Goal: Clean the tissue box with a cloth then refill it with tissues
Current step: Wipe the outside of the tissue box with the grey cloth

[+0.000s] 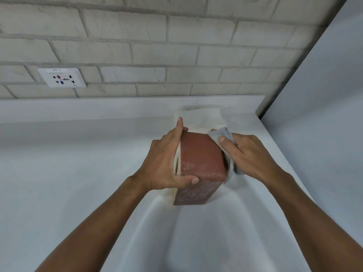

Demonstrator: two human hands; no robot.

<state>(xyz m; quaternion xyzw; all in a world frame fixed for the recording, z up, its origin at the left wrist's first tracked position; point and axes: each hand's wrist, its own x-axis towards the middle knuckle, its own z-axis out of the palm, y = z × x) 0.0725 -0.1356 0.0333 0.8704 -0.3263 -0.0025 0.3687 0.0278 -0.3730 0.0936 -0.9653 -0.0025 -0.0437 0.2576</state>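
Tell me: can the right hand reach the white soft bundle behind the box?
Probably not: the right hand holds a grey cloth, and the reddish-brown rectangular box stands before the white soft bundle.

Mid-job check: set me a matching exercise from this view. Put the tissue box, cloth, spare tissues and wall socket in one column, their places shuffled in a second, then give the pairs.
1. tissue box
2. cloth
3. white tissues
4. wall socket

A. on the brick wall, at the left
B. gripped by the left hand
C. lying on the counter behind the tissue box
D. held against the tissue box's side by the right hand

Pairs: 1-B, 2-D, 3-C, 4-A
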